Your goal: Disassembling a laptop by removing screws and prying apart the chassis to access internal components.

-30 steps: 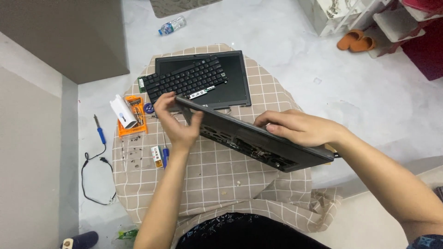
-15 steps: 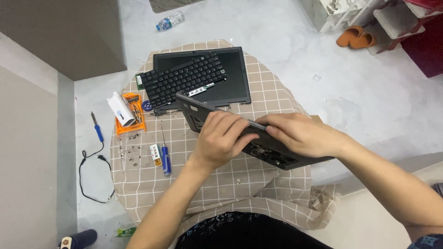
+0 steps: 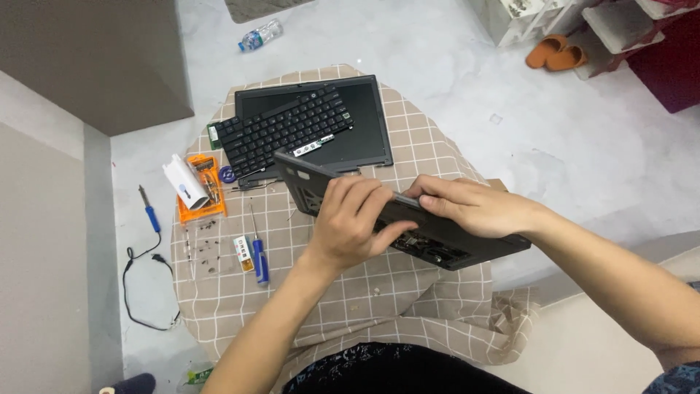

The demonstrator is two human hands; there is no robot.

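A dark laptop base [image 3: 306, 182] is tilted up on edge over a small table covered with a beige checked cloth [image 3: 408, 292]. My left hand [image 3: 355, 222] grips its middle from the near side, fingers curled over the top edge. My right hand [image 3: 474, 208] clasps the same edge just to the right. Inner parts show along the base's lower side. Behind it lie a detached black keyboard [image 3: 284, 131] and a dark laptop screen panel [image 3: 364, 124], flat on the cloth.
On the cloth's left sit an orange screwdriver-bit case [image 3: 208, 193], a white tube [image 3: 186, 182], a blue-handled screwdriver [image 3: 259, 255] and several loose screws [image 3: 200, 244]. A soldering iron with cable [image 3: 149, 219], a plastic bottle [image 3: 260, 35] and orange slippers [image 3: 555, 52] lie on the floor.
My left hand slid right from the base's left end to its middle, beside my right hand. The base stays tilted up on edge.
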